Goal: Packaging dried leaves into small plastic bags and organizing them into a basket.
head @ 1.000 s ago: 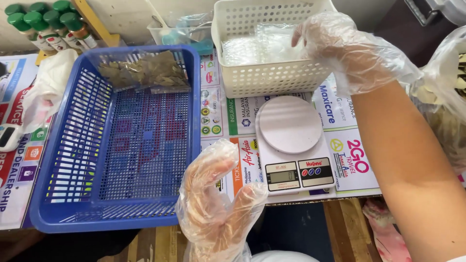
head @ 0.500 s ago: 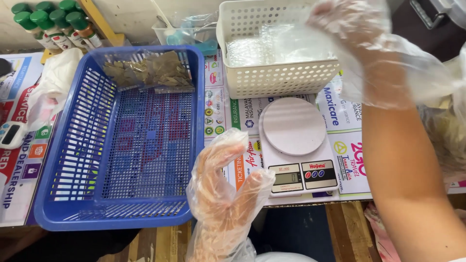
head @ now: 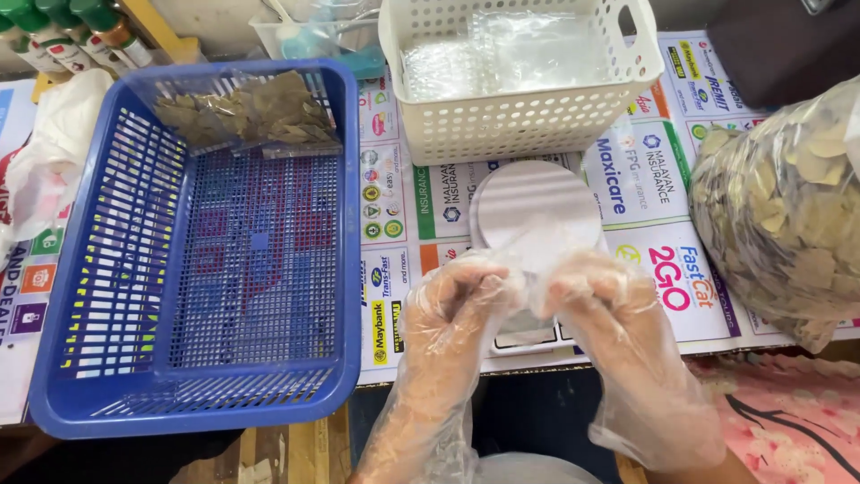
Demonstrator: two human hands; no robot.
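While both gloved hands meet over the white scale (head: 536, 211), left hand (head: 452, 309) and right hand (head: 598, 305) pinching a small clear bag (head: 528, 269) between them, blue basket (head: 206, 260) left, white basket (head: 515, 76) behind.

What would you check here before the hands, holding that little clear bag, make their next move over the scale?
1. Both hands gloved: left hand and right hand, ok.
2. Small clear bag pinched between both hands: ok.
3. Bag mouth open: cannot tell.
4. Scale platform bare: ok.
5. Scale display readable: not ok, hidden by the hands.
6. Big bag of dried leaves beside the right hand: ok.
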